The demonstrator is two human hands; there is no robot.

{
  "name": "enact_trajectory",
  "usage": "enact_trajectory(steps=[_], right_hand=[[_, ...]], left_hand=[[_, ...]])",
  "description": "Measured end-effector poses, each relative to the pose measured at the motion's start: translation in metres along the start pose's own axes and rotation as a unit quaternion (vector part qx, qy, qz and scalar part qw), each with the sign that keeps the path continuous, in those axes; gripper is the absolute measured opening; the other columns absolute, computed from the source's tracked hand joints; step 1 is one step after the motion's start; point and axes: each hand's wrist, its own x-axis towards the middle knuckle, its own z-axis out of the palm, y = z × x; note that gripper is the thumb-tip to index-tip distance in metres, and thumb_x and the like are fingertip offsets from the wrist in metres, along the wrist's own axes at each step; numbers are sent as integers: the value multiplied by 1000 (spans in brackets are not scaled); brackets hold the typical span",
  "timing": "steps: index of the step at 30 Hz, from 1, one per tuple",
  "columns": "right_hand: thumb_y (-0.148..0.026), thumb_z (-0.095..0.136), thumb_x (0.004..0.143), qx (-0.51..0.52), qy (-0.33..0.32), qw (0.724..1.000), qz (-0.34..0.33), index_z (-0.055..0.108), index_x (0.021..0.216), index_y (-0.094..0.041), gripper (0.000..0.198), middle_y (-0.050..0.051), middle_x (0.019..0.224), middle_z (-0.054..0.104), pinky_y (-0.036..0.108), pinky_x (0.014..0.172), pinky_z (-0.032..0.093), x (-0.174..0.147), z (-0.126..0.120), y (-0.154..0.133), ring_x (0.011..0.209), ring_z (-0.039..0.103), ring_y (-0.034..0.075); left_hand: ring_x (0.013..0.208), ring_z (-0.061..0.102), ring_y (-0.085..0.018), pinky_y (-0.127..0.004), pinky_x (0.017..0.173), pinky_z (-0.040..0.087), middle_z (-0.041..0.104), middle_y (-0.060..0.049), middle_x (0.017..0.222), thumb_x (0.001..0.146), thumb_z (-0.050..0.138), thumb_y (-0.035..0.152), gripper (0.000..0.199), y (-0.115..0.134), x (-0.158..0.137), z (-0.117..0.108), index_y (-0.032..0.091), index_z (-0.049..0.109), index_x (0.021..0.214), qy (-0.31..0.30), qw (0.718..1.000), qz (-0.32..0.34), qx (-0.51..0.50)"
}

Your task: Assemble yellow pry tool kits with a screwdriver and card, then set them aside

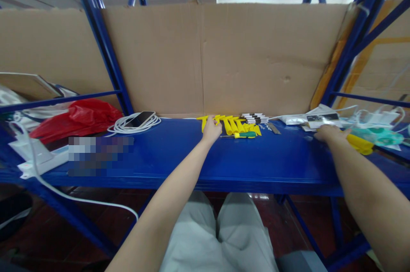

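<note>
Yellow parts (pixel 228 127) sit behind screwdriver (pixel 245 135); left hand (pixel 212 128) left of it, right hand (pixel 329 133) well right; can't tell either grip.

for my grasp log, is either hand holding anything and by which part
Cannot tell: the left hand is at the yellow pieces, the right hand by a packet; any grip is hidden.

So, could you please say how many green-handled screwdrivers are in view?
1: the screwdriver lies on the blue table, in front of the yellow tools; others may be hidden.
</note>
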Motion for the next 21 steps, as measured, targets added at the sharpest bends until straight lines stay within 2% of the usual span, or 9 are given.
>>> enact_trajectory(steps=[1, 3, 6, 8, 11, 14, 17, 21], right_hand=[[-18, 48, 88, -1, -21, 1000, 16, 58, 128, -2, 44, 32, 135, 52, 55, 98, 35, -2, -2, -4, 132, 43, 38], [-25, 46, 91, 17, -20, 999, 20, 54, 133, -3, 48, 30, 141, 46, 53, 101, 33, -8, -9, -15, 134, 40, 39], [-19, 42, 89, 80, 18, 997, 4, 55, 131, 1, 49, 31, 139, 47, 50, 102, 34, -14, -23, -40, 130, 44, 38], [-19, 42, 88, 148, 59, 987, 2, 59, 127, -2, 46, 29, 135, 52, 46, 100, 37, -17, -30, -60, 126, 48, 36], [-17, 42, 85, 275, 135, 952, 3, 66, 115, -8, 40, 22, 120, 63, 40, 95, 43, -17, -27, -89, 113, 58, 29], [-13, 45, 78, 360, 177, 916, -20, 70, 102, -10, 35, 18, 103, 69, 39, 91, 46, -19, -9, -109, 101, 61, 28], [-13, 49, 75, 357, 153, 919, -69, 71, 95, -13, 30, 16, 100, 70, 38, 87, 48, -25, 10, -116, 96, 63, 28], [-12, 52, 74, 317, 80, 938, -111, 73, 95, -13, 30, 15, 99, 72, 34, 85, 49, -33, 16, -114, 96, 65, 27]], left_hand=[[100, 64, -21, -33, 93, 48, 67, -9, 106, 77, 58, 9, 37, -1, 1, 0, 18, 57, 112, 1, 1000, 4, 9], [102, 64, -22, -34, 94, 47, 68, -9, 105, 76, 58, 8, 34, -4, 2, -1, 19, 58, 108, 5, 999, 14, 35], [110, 61, -26, -38, 98, 44, 67, -11, 108, 74, 58, 7, 30, -10, 4, -5, 20, 60, 101, 26, 996, 15, 80], [115, 58, -29, -42, 100, 42, 66, -13, 111, 72, 61, 7, 31, -13, 4, -9, 20, 60, 100, 49, 994, 8, 101], [122, 53, -34, -46, 100, 41, 62, -18, 117, 69, 65, 8, 37, -13, 2, -14, 19, 60, 104, 66, 988, -15, 139], [125, 51, -35, -45, 100, 41, 59, -19, 127, 73, 64, 14, 41, -8, 0, -18, 18, 57, 113, 47, 974, -71, 208], [125, 52, -32, -44, 98, 41, 58, -17, 132, 79, 60, 19, 42, -6, 0, -21, 19, 53, 120, 14, 958, -117, 260], [122, 55, -31, -44, 97, 41, 62, -18, 128, 82, 57, 21, 42, -10, 3, -24, 18, 50, 124, -21, 949, -120, 289]])
